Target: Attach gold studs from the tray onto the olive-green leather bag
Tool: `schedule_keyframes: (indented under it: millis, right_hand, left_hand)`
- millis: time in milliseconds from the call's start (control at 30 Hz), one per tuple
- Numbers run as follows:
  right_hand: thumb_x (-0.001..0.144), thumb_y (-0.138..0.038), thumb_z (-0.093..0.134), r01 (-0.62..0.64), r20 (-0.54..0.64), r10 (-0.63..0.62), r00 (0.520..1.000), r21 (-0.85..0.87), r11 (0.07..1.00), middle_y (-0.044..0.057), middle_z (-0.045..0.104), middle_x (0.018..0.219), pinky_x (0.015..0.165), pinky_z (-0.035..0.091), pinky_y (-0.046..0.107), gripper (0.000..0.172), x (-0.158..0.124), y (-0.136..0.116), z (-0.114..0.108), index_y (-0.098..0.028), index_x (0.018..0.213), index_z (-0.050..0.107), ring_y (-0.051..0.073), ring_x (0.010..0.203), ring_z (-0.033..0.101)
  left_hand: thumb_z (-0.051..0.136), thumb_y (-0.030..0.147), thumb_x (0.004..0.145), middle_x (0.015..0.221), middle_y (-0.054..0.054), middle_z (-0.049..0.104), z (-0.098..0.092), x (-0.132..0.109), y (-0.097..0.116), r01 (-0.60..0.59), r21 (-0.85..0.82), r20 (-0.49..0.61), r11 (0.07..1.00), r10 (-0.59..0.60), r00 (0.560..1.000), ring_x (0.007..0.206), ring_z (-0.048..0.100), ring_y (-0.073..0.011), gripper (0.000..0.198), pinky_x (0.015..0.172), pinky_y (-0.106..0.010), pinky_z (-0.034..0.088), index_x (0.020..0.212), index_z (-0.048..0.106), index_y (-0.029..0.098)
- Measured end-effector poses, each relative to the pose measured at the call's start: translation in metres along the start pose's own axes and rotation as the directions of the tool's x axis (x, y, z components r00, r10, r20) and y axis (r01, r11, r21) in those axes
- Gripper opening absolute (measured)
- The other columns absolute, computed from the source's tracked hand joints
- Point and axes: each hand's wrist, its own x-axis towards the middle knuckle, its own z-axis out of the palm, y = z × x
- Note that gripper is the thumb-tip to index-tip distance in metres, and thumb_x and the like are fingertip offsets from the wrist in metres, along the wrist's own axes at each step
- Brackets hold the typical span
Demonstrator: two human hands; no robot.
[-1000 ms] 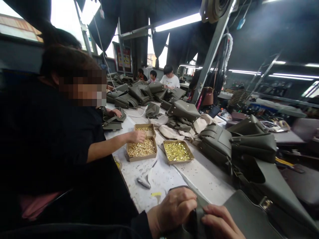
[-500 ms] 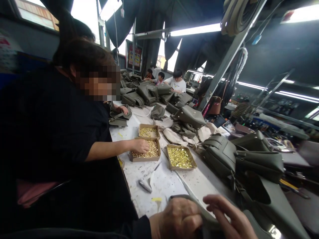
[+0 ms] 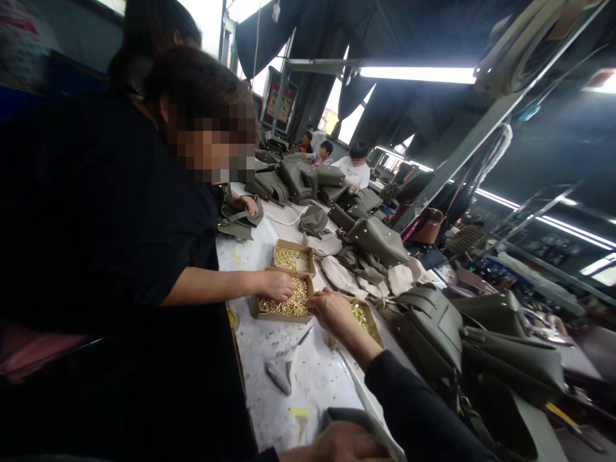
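Observation:
At the bottom edge, my left hand (image 3: 344, 444) is closed on a grey-green leather bag piece (image 3: 359, 420), partly cut off by the frame. My right hand (image 3: 334, 313) stretches forward over the table, its fingers bent and drawn together at the right rim of a cardboard box (image 3: 283, 317) of small gold studs (image 3: 299, 296). Whatever is between its fingertips is too small to make out. Beneath my right wrist, a second box (image 3: 375, 327) of shiny gold metal pieces (image 3: 359, 314) is partly covered. A co-worker's hand (image 3: 278, 285) is in the stud box too.
Behind the stud box stands another box (image 3: 310, 251) of gold pieces. A pointed tool (image 3: 279, 375) lies on the white table (image 3: 255, 391). Grey-green bags (image 3: 428, 321) pile up on the right and further back. The co-worker (image 3: 120, 212) leans in from the left.
My right hand has left the leather piece and reached forward to the boxes. My left hand stays on the piece, lower in view. The co-worker's hand remains in the stud box.

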Motion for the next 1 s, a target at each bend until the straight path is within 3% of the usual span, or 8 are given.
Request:
schedule_keyframes:
  millis: [133,267,400,500,567,667,867,1000]
  right_hand:
    - [0.092,-0.015,0.06,0.004,0.026,-0.003,1.0,-0.036,0.999,0.005,0.077,0.102,0.082,0.047,0.026,0.022,0.026,-0.002,0.019,-0.026,0.093,0.079,0.022,0.107,0.064]
    - [0.093,-0.016,0.059,-0.005,0.029,0.006,1.0,-0.032,0.999,0.003,0.077,0.1,0.08,0.047,0.024,0.024,0.036,-0.007,0.029,-0.029,0.097,0.079,0.02,0.107,0.064]
    - [0.093,-0.02,0.061,-0.028,0.002,0.028,1.0,-0.017,0.999,0.005,0.077,0.098,0.083,0.046,0.026,0.019,0.037,-0.01,0.029,-0.027,0.096,0.078,0.022,0.106,0.065]
    - [0.095,-0.022,0.058,-0.041,-0.019,0.041,0.999,0.009,0.999,0.006,0.075,0.097,0.082,0.046,0.026,0.02,0.036,-0.01,0.029,-0.025,0.093,0.077,0.021,0.103,0.065]
    - [0.098,-0.025,0.054,-0.037,-0.033,0.038,0.999,0.043,0.998,0.007,0.074,0.098,0.081,0.045,0.027,0.023,0.034,-0.01,0.03,-0.023,0.089,0.075,0.021,0.101,0.065]
    - [0.1,-0.027,0.049,-0.047,-0.072,0.057,0.996,0.126,0.991,0.009,0.072,0.098,0.083,0.043,0.028,0.026,0.033,-0.009,0.033,-0.02,0.087,0.07,0.021,0.099,0.064]
    - [0.099,-0.027,0.044,-0.103,-0.123,0.174,0.977,0.444,0.89,0.005,0.065,0.08,0.072,0.04,0.026,0.029,0.034,0.003,0.043,-0.017,0.084,0.065,0.017,0.078,0.059]
    - [0.099,-0.039,0.046,-0.079,-0.102,0.208,0.973,0.7,0.71,0.001,0.059,0.069,0.062,0.041,0.024,0.035,0.037,0.008,0.044,-0.015,0.086,0.067,0.013,0.063,0.053]
  left_hand:
    - [0.061,0.043,0.098,0.124,-0.01,0.067,-0.028,0.003,-0.09,0.12,0.075,-0.024,0.99,-0.118,0.993,0.106,0.066,-0.0224,0.032,0.09,-0.043,0.059,0.122,0.065,0.022]
    - [0.055,0.046,0.1,0.105,-0.008,0.071,-0.049,0.006,-0.161,0.103,0.082,-0.025,0.991,-0.101,0.995,0.086,0.066,-0.017,0.027,0.076,-0.035,0.06,0.106,0.069,0.024]
    - [0.045,0.045,0.105,0.065,0.002,0.06,-0.069,0.018,-0.211,0.0,0.041,0.007,0.999,0.0,1.0,0.053,0.057,-0.0115,0.044,0.058,-0.03,0.057,0.073,0.064,0.022]
    - [0.028,0.043,0.109,0.057,0.004,0.049,-0.086,0.03,-0.227,-0.04,0.027,0.017,0.999,0.04,0.999,0.05,0.057,-0.0111,0.06,0.058,-0.03,0.056,0.063,0.06,0.021]
    - [0.039,0.044,0.107,0.07,0.001,0.059,-0.092,0.035,-0.215,-0.032,0.036,0.016,0.999,0.031,0.999,0.065,0.065,-0.0138,0.046,0.066,-0.034,0.059,0.082,0.067,0.018]
    - [0.061,0.045,0.097,0.111,-0.009,0.069,-0.082,0.032,-0.159,-0.018,0.045,0.021,0.999,0.017,1.0,0.094,0.067,-0.0215,0.033,0.077,-0.041,0.062,0.117,0.065,0.019]
    - [0.062,0.039,0.098,0.129,-0.009,0.065,-0.029,0.006,-0.005,-0.13,-0.008,0.118,0.992,0.13,0.984,0.11,0.064,-0.0231,0.024,0.087,-0.041,0.06,0.12,0.065,0.031]
    - [0.063,0.038,0.098,0.123,-0.008,0.068,0.001,-0.003,0.045,-0.181,-0.057,0.13,0.982,0.187,0.974,0.103,0.067,-0.0214,0.024,0.084,-0.039,0.061,0.118,0.066,0.027]
